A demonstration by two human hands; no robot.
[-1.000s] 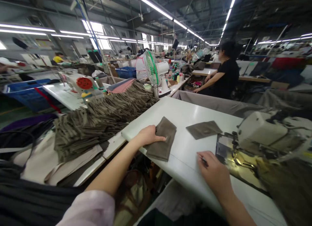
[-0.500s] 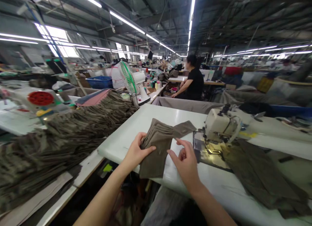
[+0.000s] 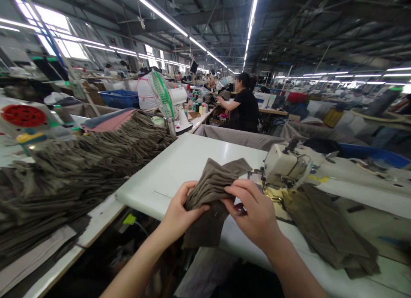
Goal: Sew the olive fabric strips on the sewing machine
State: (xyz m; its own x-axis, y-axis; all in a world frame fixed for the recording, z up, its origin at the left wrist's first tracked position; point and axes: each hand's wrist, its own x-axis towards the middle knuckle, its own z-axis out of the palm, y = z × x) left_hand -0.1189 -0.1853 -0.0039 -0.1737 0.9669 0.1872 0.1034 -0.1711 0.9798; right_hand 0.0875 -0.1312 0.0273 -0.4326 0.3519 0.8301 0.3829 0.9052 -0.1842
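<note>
Several taupe fabric pieces lie folded together in a soft bundle above the white sewing table. My left hand grips the bundle's left side, and my right hand pinches its upper right side. Part of the bundle hangs below my hands towards the table's front edge. To the right stands a cream industrial sewing machine, close to my right hand. A heap of similar taupe fabric lies on the table in front of that machine.
A tall layered stack of taupe fabric fills the neighbouring table on the left. Behind it stand a white electric fan and a blue crate. A co-worker in black sits at the far table among more sewing stations.
My right hand has closed from spread fingers onto the fabric bundle, and both hands have drawn closer together. The view has shifted slightly, with the sewing machine now nearer the hands.
</note>
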